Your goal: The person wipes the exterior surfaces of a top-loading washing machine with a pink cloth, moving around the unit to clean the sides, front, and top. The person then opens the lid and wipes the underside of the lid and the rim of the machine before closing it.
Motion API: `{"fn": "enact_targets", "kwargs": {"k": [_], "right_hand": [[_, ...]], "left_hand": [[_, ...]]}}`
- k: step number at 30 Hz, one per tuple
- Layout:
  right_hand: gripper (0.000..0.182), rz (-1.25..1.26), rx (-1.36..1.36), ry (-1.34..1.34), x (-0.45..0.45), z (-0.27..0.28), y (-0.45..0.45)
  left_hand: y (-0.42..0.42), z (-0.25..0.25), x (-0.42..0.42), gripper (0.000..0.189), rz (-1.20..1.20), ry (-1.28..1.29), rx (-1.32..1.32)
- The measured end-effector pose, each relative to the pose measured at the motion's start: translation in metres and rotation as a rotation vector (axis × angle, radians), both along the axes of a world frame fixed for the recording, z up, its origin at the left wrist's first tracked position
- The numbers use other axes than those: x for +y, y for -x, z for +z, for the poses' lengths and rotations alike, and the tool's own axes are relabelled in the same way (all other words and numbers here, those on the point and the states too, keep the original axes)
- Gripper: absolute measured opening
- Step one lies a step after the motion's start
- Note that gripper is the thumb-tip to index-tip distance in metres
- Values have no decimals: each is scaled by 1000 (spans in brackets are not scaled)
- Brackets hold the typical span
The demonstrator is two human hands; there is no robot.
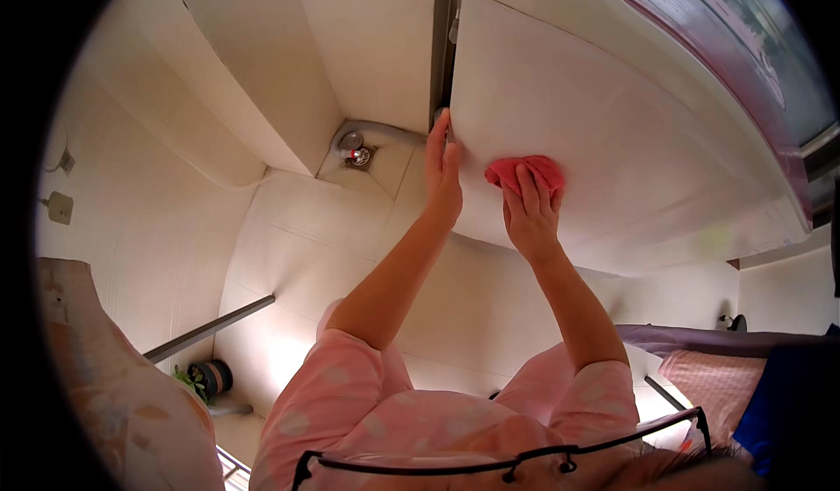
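Note:
A large white appliance, apparently a top-loading washing machine (558, 97), stands before me with its smooth side panel facing my hands. My right hand (533, 218) holds a bunched red cloth (548, 170) flat against the lower part of that panel. The fingers are spread over the cloth and hide part of it. At the panel's left edge my left hand (443, 179) rests with straight fingers. Its thumb stands apart, and the fingertips reach a dark gap beside the machine. What they touch in there is hidden.
A grey hose (387, 127) runs to a floor drain (361, 157) in the corner. A metal pole (210, 329) and a potted plant (210, 378) are at the lower left. Wall plugs (60, 208) show at far left. Fabrics, including a blue cloth (787, 399), hang at right.

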State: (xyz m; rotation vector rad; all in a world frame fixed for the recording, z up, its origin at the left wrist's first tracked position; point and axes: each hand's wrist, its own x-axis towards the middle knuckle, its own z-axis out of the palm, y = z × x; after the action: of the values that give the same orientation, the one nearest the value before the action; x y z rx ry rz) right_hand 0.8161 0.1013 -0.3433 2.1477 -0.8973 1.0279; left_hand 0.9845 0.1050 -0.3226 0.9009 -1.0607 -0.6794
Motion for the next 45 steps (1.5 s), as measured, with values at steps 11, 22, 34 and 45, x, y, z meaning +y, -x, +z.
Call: {"fn": "enact_targets", "kwargs": {"k": [11,22,34,45], "right_hand": [[40,-241,277,2,14,50,-86],[29,-411,879,-144,-20,99,-162],[32,-539,1372,-471,-32,-74,-183],[23,-314,876,-191,-38,74,-166]], "left_hand": [[-97,-133,7,52,-153,-244,35],[-126,-176,-24,52,-123,-337,108],[-147,-172,-26,48,-22,-260,44],[-151,-183,-36,43,-18,-281,-11]]}}
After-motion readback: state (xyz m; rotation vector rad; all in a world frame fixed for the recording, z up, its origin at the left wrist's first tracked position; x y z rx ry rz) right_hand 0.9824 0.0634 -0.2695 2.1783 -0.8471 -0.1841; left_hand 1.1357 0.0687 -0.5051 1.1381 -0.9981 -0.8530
